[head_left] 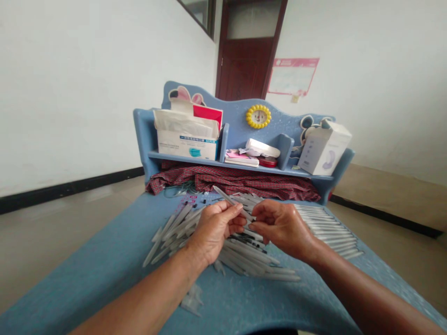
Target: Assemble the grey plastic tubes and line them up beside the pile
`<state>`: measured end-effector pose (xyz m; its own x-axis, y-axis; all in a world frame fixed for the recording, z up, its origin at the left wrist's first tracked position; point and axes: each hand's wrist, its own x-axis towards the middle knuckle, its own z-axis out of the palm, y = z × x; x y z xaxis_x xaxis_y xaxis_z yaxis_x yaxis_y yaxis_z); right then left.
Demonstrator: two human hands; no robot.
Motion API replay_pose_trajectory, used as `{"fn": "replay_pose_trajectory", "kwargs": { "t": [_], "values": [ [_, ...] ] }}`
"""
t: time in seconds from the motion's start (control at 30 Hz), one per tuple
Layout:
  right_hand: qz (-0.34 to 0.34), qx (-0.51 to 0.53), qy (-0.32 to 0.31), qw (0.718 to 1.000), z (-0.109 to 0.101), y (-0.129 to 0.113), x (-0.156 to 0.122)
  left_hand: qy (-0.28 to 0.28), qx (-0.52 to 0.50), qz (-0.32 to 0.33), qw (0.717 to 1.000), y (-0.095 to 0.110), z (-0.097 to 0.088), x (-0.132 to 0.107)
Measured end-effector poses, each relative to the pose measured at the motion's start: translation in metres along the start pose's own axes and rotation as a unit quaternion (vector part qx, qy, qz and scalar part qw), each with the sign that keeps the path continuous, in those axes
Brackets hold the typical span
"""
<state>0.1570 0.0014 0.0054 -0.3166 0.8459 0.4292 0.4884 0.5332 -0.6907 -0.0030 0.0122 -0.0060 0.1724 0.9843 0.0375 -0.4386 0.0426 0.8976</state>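
My left hand (223, 223) is closed on a slim whitish pen barrel (225, 195), thumb on top, with the barrel's far end pointing up and left. My right hand (275, 223) pinches at the barrel's near end; its fingertips hide whatever small piece may be between them. Beneath both hands lies a loose heap of similar pen barrels (244, 258), with thin dark pieces among them. To the right, more pen barrels (324, 228) lie side by side in a neat row with dark tips. A few small black pieces (194, 205) sit behind the heap.
The blue desk (115, 279) has a raised shelf holding a mask box (186, 144), papers (240, 159) and a white carton (323, 151). A checkered cloth (226, 179) is bunched under the shelf. Clear plastic scraps (192, 300) lie near the front edge.
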Motion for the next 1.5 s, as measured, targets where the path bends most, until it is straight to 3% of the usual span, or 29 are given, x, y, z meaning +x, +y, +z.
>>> {"fn": "replay_pose_trajectory", "kwargs": {
  "t": [0.33, 0.6, 0.77, 0.87, 1.1, 1.37, 1.5],
  "values": [
    [-0.007, 0.028, -0.036, 0.999, -0.003, -0.003, 0.003, -0.006, 0.035, 0.009, 0.999, 0.007, -0.002, -0.001],
    [0.003, 0.113, -0.072, 0.991, -0.003, -0.004, 0.007, -0.025, 0.029, 0.018, 0.999, 0.01, -0.005, 0.001],
    [-0.045, 0.059, -0.064, 0.995, 0.0, 0.001, 0.007, -0.009, 0.054, 0.024, 0.998, 0.009, -0.005, 0.0],
    [-0.043, 0.079, -0.069, 0.994, 0.002, 0.005, 0.005, -0.013, 0.067, 0.026, 0.997, 0.009, -0.005, 0.0],
    [0.001, 0.199, -0.09, 0.976, 0.004, 0.011, 0.004, -0.041, 0.078, 0.018, 0.996, 0.012, -0.005, 0.0],
    [0.064, 0.363, -0.137, 0.92, 0.003, 0.013, 0.005, -0.057, 0.061, -0.001, 0.997, 0.01, -0.005, 0.0],
    [0.071, 0.393, -0.129, 0.907, 0.008, 0.015, 0.006, -0.045, 0.039, -0.012, 0.998, 0.007, -0.007, 0.002]
  ]
}}
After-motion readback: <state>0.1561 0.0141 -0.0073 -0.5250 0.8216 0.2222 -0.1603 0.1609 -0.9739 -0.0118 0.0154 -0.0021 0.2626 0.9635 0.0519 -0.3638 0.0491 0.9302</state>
